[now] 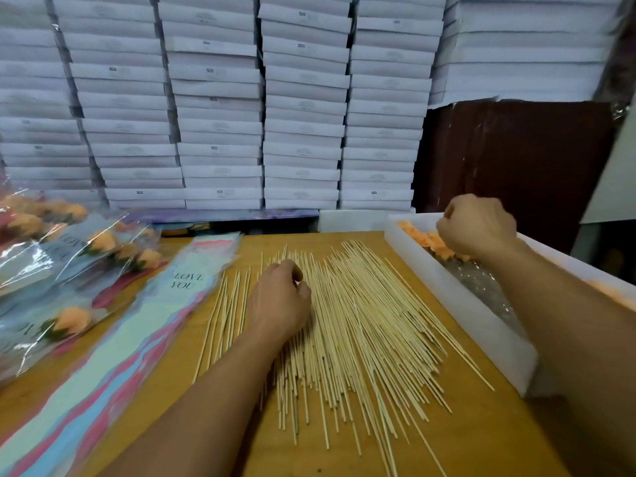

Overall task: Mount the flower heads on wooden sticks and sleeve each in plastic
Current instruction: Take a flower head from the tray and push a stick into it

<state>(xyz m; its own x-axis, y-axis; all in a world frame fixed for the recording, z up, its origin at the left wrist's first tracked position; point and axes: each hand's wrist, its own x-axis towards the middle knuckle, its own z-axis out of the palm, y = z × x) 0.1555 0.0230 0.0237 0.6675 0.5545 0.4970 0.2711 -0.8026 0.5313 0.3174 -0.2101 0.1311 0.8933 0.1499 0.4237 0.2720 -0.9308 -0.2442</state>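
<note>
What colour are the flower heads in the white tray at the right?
Pale orange, like peach. The flower heads lie in the white tray; the head view shows them.

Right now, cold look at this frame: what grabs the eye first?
The fan of pale thin wooden sticks spread across the middle of the tan wooden table, with the left hand curled on it. Behind, a wall of stacked white flat boxes fills the background. At right, the right hand reaches into a white foam tray of orange flower heads.
</note>
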